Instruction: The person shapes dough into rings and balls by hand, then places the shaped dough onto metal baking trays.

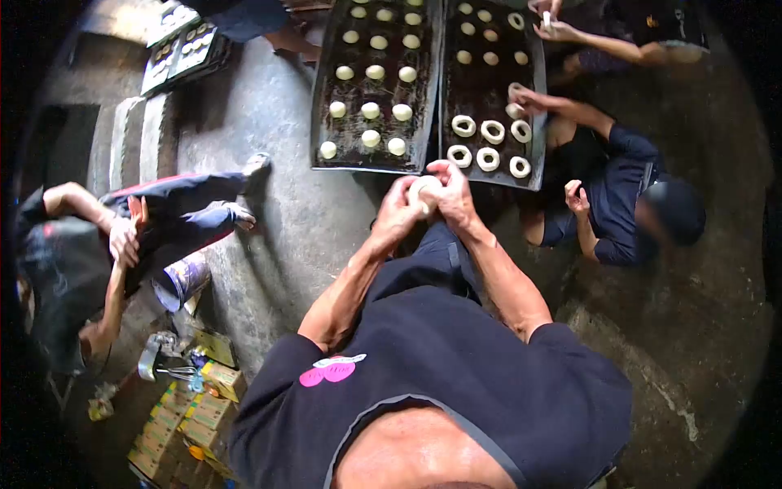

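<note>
Between my two hands, just off the near edge of the trays, is a pale round piece of dough (pixel 424 194). My left hand (pixel 396 210) has its fingers closed around the left side of it. From the other side my right hand (pixel 453 196) grips it, thumb and fingers curled; whether it has a hole is hidden. Ahead of my hands lies a dark baking tray (pixel 358 91) with rows of dough balls (pixel 371 137). Beside it on the right, a second tray (pixel 481 94) carries several dough rings (pixel 492 141) at its near end and small balls farther up.
A crouching co-worker (pixel 631 187) on the right holds dough over the right tray. Another person's hands (pixel 554 28) work at its far corner. At left sits a person (pixel 65 269) near a bucket (pixel 183 281), a hand mixer (pixel 155 354) and yellow boxes (pixel 167 416). Stacked trays (pixel 167 73) stand far left.
</note>
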`<control>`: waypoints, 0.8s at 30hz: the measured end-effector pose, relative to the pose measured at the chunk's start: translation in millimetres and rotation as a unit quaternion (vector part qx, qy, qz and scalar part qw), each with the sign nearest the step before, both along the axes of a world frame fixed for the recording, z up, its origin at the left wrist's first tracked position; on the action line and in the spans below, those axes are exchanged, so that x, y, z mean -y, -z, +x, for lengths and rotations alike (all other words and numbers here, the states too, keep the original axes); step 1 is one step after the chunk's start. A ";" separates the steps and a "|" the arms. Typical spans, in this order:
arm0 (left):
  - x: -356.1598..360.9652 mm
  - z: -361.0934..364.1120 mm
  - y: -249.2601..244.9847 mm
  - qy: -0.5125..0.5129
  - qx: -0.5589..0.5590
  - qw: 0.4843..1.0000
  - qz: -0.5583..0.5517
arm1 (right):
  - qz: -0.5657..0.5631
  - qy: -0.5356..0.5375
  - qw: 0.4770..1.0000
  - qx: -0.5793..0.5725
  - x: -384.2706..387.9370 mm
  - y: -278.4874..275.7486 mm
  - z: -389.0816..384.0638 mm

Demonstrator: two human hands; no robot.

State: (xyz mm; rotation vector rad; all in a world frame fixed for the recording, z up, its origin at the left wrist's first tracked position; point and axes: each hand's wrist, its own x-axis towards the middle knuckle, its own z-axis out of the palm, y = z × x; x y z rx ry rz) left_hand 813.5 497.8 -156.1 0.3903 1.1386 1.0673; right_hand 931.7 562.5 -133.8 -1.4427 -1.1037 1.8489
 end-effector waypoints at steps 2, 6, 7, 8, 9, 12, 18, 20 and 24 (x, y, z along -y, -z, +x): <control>9.8 -1.1 -12.1 -0.002 -0.016 0.999 0.049 | 0.098 -0.036 0.992 0.070 2.8 -13.2 -10.8; 2.6 -53.2 -41.2 -0.169 0.162 0.970 0.068 | 0.211 -0.170 0.945 0.182 18.9 -34.2 -25.9; -0.4 -59.0 -57.2 -0.201 0.230 0.950 0.059 | 0.214 -0.201 0.939 0.178 24.5 -41.6 -29.0; 4.7 -60.5 -57.0 -0.163 0.234 0.957 0.044 | 0.192 -0.209 0.930 0.235 20.1 -48.1 -29.9; 5.2 -62.1 -54.6 -0.124 0.238 0.963 0.034 | 0.224 -0.173 0.934 0.220 11.1 -55.8 -31.6; 12.8 -77.1 -63.5 0.123 0.091 0.986 0.067 | 0.209 -0.101 0.944 0.234 15.9 -79.4 -44.9; 23.7 -110.0 -64.3 -0.033 0.281 0.951 0.121 | 0.083 -0.130 0.988 0.026 28.0 -83.5 -43.0; 24.3 -109.5 -71.6 0.112 0.179 0.973 0.091 | -0.009 -0.033 0.988 -0.148 25.5 -98.8 -45.6; 7.4 -100.3 -87.9 -0.036 0.237 0.964 0.112 | -0.046 -0.178 0.979 -0.088 34.7 -89.9 -27.9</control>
